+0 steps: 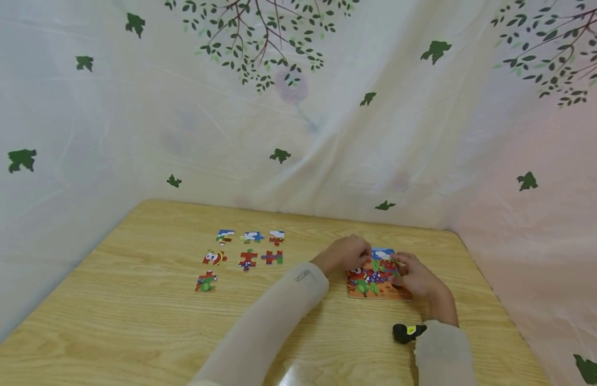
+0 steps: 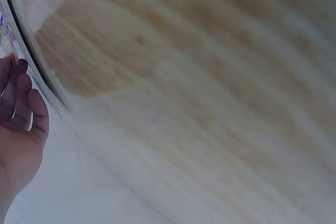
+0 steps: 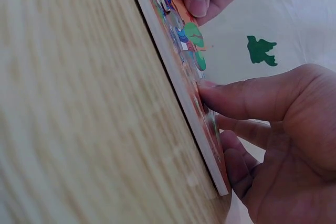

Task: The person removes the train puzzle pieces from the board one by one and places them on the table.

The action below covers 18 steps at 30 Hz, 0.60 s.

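Note:
A square puzzle board with a bright cartoon picture lies flat on the table, right of centre. My left hand is over its upper left part. In the right wrist view the left thumb and fingers pinch an orange puzzle piece at the board's face; its full outline is hidden. At the board's right edge my right hand holds it, the thumb on the picture and the other fingers along the edge. The left wrist view catches only part of the left hand beside the board.
Left of the board, loose puzzle pieces lie spread in rows, among them a red piece with eyes, a cloud piece and a green-and-red piece. A black strap-like object is by the right cuff. Printed curtains surround the wooden table.

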Tool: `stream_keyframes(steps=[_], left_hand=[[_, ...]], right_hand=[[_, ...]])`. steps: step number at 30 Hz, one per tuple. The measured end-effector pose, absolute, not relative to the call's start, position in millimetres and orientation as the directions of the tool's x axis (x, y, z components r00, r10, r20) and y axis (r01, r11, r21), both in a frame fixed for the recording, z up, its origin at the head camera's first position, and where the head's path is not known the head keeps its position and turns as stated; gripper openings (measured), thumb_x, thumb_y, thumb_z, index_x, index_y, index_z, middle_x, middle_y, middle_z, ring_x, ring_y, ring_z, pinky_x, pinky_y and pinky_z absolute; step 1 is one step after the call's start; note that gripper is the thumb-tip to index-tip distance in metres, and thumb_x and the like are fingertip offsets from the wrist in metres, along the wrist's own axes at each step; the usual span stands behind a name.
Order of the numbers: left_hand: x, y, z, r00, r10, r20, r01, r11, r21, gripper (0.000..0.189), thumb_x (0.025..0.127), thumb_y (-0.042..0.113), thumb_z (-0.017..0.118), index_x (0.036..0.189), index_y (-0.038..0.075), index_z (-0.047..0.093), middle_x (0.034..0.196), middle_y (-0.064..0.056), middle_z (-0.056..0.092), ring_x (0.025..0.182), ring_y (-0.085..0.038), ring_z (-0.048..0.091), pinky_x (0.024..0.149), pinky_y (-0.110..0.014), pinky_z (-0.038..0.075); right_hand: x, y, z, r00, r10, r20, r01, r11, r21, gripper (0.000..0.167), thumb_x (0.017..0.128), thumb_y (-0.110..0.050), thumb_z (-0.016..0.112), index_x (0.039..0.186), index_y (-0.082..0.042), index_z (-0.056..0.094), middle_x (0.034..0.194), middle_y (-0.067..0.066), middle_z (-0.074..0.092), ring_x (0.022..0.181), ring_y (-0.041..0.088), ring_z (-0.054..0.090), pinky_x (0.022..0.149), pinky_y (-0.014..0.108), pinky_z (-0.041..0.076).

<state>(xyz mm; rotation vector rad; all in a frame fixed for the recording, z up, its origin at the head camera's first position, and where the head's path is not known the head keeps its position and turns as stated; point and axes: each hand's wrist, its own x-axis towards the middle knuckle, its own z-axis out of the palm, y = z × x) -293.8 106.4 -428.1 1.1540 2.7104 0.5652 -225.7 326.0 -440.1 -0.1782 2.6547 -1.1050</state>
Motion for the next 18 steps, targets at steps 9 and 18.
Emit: stream_keyframes(steps=[9,18], left_hand=[[-295,104,-430,-0.712,0.702,-0.011,0.613,0.629,0.477,0.018,0.105,0.02,0.059,0.107,0.013,0.075,0.088,0.008,0.067,0.068,-0.004,0.058,0.065,-0.019,0.047],[-300,96,-429,-0.742,0.67,-0.029,0.527,0.609,0.593,0.015,0.102,0.021,0.065,0.106,0.012,0.077,0.095,0.005,0.071,0.082,-0.005,0.063,0.077,-0.021,0.051]], right_hand=[[-225,325,-441,-0.962,-0.215,-0.17,-0.031,0.702,-0.711,0.065,0.097,-0.004,0.065,0.152,0.012,0.035,0.159,0.036,0.014,0.127,0.054,0.045,0.1,0.061,0.045],[-225,325,-441,-0.956,-0.222,-0.191,-0.011,0.679,-0.734,0.067,0.097,-0.004,0.065,0.154,0.012,0.031,0.161,0.036,0.008,0.135,0.062,0.033,0.106,0.066,0.038]])
